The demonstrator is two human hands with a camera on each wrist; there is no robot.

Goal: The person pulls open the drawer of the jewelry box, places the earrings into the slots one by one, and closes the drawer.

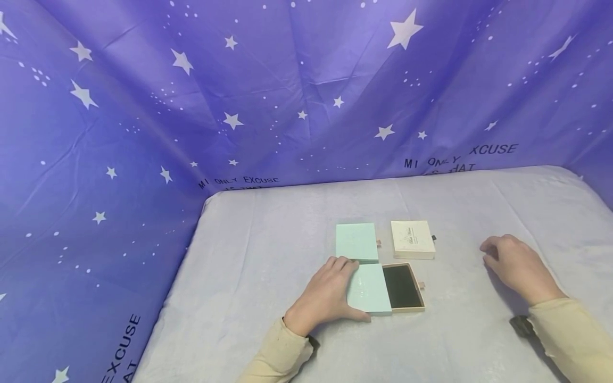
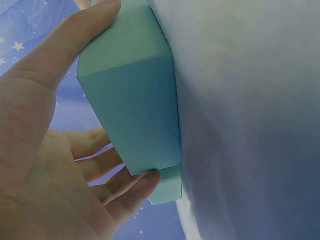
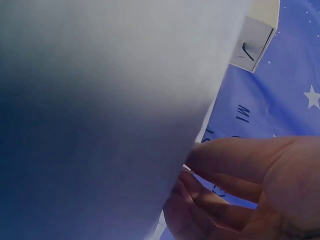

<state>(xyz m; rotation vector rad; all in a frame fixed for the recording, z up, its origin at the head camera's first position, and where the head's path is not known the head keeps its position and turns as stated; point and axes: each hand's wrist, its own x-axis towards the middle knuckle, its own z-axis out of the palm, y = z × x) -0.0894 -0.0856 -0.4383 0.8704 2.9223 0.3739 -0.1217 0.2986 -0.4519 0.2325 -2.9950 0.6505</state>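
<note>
Just in front of the closed mint box, your left hand clasps the mint sleeve, its black-lined drawer half out, and may drag it askew while your right hand rests loosely curled, empty.

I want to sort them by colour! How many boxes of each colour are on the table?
Mint green boxes: 2, a shut one and an open one under the left hand
Cream boxes: 1
Total: 3
</note>
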